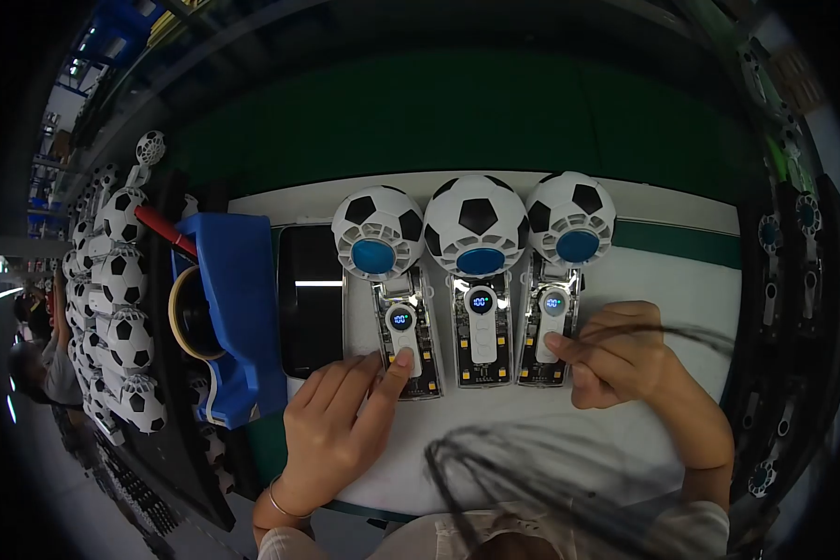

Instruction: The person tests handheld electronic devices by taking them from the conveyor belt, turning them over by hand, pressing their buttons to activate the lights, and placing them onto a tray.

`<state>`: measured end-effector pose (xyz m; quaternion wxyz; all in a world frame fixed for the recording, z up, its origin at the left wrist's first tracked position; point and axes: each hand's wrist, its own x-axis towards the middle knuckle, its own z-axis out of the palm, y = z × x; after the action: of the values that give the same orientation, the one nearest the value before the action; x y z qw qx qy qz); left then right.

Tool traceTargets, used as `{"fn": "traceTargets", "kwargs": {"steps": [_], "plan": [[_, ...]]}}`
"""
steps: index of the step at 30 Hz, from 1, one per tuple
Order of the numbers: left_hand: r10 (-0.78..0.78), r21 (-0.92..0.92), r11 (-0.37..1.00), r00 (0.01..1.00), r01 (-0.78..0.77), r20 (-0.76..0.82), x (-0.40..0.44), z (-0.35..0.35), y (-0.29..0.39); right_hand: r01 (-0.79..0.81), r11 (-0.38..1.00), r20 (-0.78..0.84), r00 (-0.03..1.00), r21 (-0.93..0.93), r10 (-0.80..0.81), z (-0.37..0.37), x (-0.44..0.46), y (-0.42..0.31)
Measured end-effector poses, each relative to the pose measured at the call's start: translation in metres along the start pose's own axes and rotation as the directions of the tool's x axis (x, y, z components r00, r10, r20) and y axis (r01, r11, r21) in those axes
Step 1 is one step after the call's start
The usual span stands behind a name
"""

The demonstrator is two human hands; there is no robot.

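Three soccer-ball devices [476,219] stand side by side on the white work surface [495,439], ball ends pointing away from the person. Nearest, the left hand [336,425] puts its thumb on the white panel of the left device; the thumb is apart from the other fingers, which are bent by the case edge, and I cannot tell if they grip it. The right hand [621,359] touches the right device's panel with one fingertip; its other fingers are bent, and whether they hold anything I cannot tell. The middle device is between, with no hand touching it.

Each device is probably light, stiff and rather top-heavy. The clear handle case looks smooth, perhaps slippery, and the circuit board inside it could be fragile. The best hold seems to be the handle's two long sides, with support under the ball.

Beside them on the left are a dark flat panel [310,327] and a blue dispenser [243,308], which holds a roll [196,313]. Farther out, a dark rack [182,467] carries many soccer balls [126,277]. Another person [51,373] is beyond it.
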<state>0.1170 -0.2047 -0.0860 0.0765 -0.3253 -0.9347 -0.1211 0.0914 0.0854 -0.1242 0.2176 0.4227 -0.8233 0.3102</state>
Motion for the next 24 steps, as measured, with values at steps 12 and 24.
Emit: {"fn": "traceTargets", "kwargs": {"steps": [12,24], "plan": [[-0.017,-0.001,1.0,0.999,0.017,0.027,0.0013,-0.0022,0.0021,-0.02,1.0,-0.024,0.999,0.022,0.021,0.0022,-0.0012,0.0003],[-0.084,-0.099,0.991,0.996,0.087,0.037,-0.0011,-0.0009,0.0009,-0.019,0.998,-0.035,0.999,0.066,0.021,0.001,-0.0012,0.0074]]}}
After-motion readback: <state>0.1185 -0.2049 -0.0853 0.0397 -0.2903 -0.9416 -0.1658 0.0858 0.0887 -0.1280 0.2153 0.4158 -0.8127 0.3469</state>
